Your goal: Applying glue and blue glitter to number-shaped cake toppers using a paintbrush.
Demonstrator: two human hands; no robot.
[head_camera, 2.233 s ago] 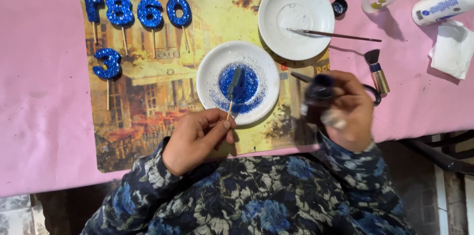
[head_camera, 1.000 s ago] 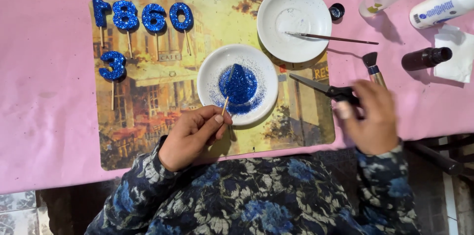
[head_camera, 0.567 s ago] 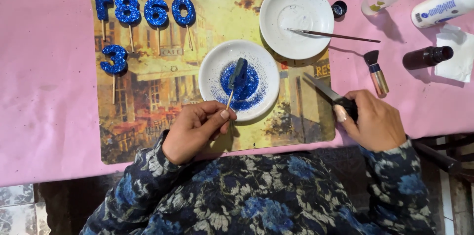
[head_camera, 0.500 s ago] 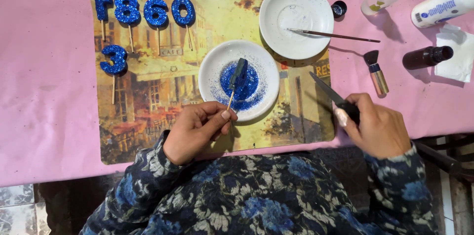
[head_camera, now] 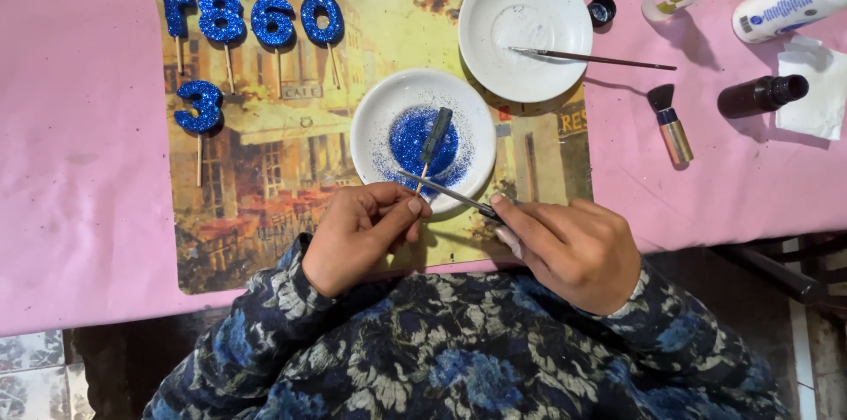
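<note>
Floral sleeves are seen nearest, at the table's near edge. A thin stick bearing a dark, glitter-coated piece (head_camera: 435,134) is pinched in the left hand (head_camera: 357,235) and held over the glitter plate (head_camera: 375,124). Scissors (head_camera: 450,194), blades closed, are grasped in the right hand (head_camera: 573,243), their tip laid across the plate's near rim. The plate could be tipped, or glitter (head_camera: 422,139) scattered onto the mat (head_camera: 265,199), if the blades were pushed against that rim. Little room is left between the hands. Farther off, five finished numbers (head_camera: 251,23) lie left; a second plate (head_camera: 494,49) with a brush (head_camera: 591,58) lies right. Open pink cloth (head_camera: 79,164) is left at far left.
</note>
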